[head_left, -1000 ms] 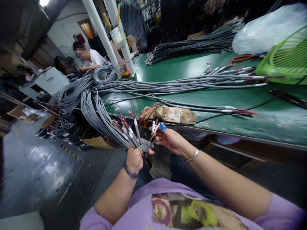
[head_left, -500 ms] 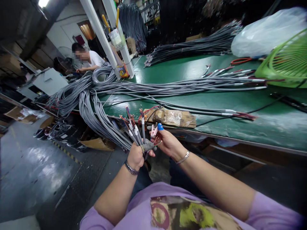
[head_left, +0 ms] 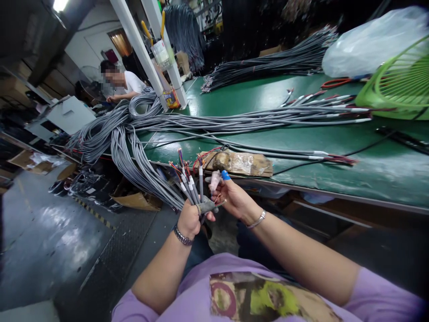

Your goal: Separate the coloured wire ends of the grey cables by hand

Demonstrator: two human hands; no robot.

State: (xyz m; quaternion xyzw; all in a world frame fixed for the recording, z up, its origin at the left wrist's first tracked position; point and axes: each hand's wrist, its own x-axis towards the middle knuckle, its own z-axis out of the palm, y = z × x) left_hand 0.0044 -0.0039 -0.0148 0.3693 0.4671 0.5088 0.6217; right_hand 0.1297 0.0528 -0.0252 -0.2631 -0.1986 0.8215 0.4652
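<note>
The grey cables [head_left: 201, 185] in the left hand's [head_left: 189, 219] grip have shifted closer to the wooden block's [head_left: 243, 164] front; whether the right hand [head_left: 240, 202] pinches the pink clip [head_left: 215, 181], I cannot tell. Behind the block, other cables [head_left: 234, 121] cross the desk [head_left: 335, 139].

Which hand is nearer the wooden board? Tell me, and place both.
Right. The right hand is just below the wooden board in the picture; the left hand is farther off, lower and to the left, holding cables.
</note>
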